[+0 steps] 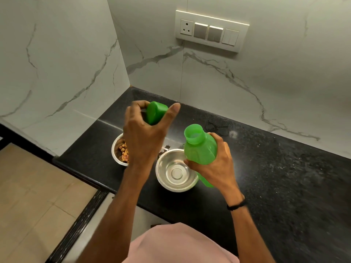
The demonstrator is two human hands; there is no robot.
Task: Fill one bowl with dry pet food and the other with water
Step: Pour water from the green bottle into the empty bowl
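Two steel bowls stand on the black counter (pixel 275 177). The left bowl (pixel 116 149) holds brown dry pet food and is partly hidden behind my left arm. The right bowl (pixel 175 172) is empty and shiny. My right hand (pixel 214 164) grips a green plastic bottle (pixel 199 147) around its body, upright and slightly tilted, its mouth open, right beside the empty bowl's rim. My left hand (pixel 144 133) is raised above the bowls and holds the bottle's green cap (pixel 154 112) between fingers and thumb.
White marble walls close the corner behind and left of the counter. A switch panel (pixel 210 31) with a socket sits on the back wall. A wet patch (pixel 218 128) lies on the counter behind the bottle. The counter edge drops to a tiled floor (pixel 38 196) at left.
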